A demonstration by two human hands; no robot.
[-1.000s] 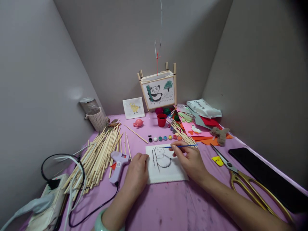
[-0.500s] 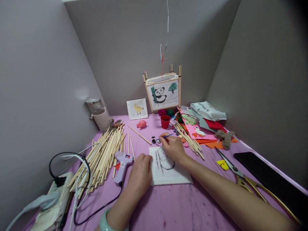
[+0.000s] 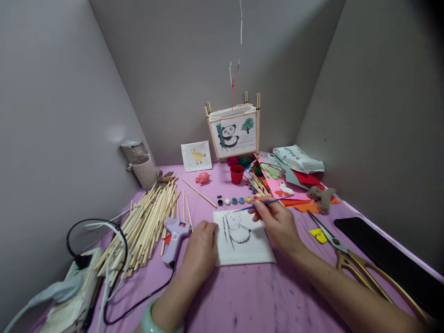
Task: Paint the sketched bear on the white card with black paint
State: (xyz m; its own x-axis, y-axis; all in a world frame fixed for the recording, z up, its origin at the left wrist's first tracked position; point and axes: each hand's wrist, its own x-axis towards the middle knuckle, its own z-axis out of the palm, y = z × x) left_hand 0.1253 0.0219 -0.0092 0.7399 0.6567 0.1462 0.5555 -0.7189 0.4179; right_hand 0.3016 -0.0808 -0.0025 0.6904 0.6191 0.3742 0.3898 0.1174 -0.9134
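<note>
A white canvas panel (image 3: 258, 252) lies flat on the table, with black outlines of a panda-like figure and two upright strokes painted on it. At its left edge rests my left hand (image 3: 201, 247), fingers curled together against the panel. My right hand (image 3: 279, 224) is closed around a thin blue paintbrush (image 3: 274, 201) over the panel's upper right. The brush tip points left, near the figure's head. Just behind the panel sits a row of small paint pots (image 3: 235, 200) in black, white, green, blue and yellow. Behind them stands a red cup (image 3: 237, 175) of dark liquid.
A glue gun (image 3: 175, 238) and a pile of wooden sticks (image 3: 149, 231) lie left. Scissors (image 3: 342, 247), a black phone-like slab (image 3: 381, 263) and coloured paper lie right. A panda lantern (image 3: 234, 132) and a chick picture (image 3: 196, 156) stand at the back.
My right hand has moved the paintbrush from the black paint pot rightward and back over the canvas panel, uncovering the row of pots. My left hand stays at the panel's edge.
</note>
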